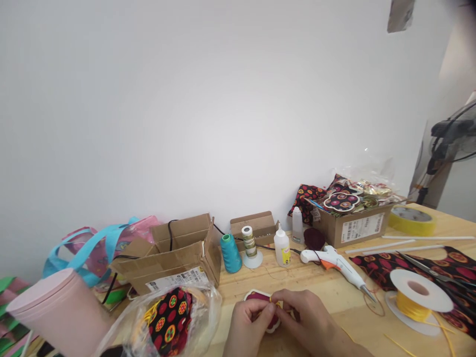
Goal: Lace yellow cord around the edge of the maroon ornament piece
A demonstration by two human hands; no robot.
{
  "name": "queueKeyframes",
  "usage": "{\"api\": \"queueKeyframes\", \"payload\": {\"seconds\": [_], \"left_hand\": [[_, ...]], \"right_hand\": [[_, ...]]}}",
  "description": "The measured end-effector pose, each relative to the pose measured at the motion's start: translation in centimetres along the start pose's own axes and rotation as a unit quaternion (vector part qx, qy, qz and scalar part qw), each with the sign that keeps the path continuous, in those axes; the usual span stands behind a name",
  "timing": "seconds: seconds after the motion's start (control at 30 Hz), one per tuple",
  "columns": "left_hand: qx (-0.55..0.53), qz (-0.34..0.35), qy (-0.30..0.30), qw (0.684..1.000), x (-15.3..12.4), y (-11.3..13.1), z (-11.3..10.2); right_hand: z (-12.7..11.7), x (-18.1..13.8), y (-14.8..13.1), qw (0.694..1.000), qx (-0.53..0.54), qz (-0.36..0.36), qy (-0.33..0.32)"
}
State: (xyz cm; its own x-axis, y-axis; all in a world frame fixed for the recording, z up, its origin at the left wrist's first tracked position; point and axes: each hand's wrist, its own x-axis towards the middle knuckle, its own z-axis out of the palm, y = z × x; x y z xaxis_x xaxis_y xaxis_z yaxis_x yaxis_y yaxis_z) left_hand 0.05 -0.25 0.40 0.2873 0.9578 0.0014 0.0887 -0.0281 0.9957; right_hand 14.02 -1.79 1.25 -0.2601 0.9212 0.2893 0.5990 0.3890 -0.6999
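Both my hands meet low in the middle of the wooden table (327,302). My left hand (248,325) and my right hand (303,322) have their fingers pinched together over a small dark red fabric-covered piece with a white edge (258,296). A bit of yellow cord (278,303) shows between the fingertips. The piece is partly hidden under my fingers.
A white glue gun (334,263), a spool of yellow cord (416,295), glue bottles (281,248), teal (230,253) and gold thread cones, cardboard boxes (174,258), a clear bag of patterned pieces (171,317), a pink tub (59,312), patterned cloth with scissors (431,267), yellow tape (411,220).
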Motion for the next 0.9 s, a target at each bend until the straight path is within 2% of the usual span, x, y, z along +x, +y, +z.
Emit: {"api": "queueKeyframes", "payload": {"seconds": [0.17,0.53,0.9], "left_hand": [[0.015,-0.035,0.017,0.999,-0.1,0.1,-0.2],[-0.053,-0.020,0.008,0.998,0.3,-0.6,-0.4],[-0.027,-0.010,0.028,0.999,0.1,0.2,-0.7]], "right_hand": [[-0.3,0.0,0.1,1.000,-0.015,-0.012,0.008],[0.0,0.1,0.8,0.999,0.028,-0.011,0.016],[0.2,0.2,0.7,0.999,0.026,-0.013,0.013]]}}
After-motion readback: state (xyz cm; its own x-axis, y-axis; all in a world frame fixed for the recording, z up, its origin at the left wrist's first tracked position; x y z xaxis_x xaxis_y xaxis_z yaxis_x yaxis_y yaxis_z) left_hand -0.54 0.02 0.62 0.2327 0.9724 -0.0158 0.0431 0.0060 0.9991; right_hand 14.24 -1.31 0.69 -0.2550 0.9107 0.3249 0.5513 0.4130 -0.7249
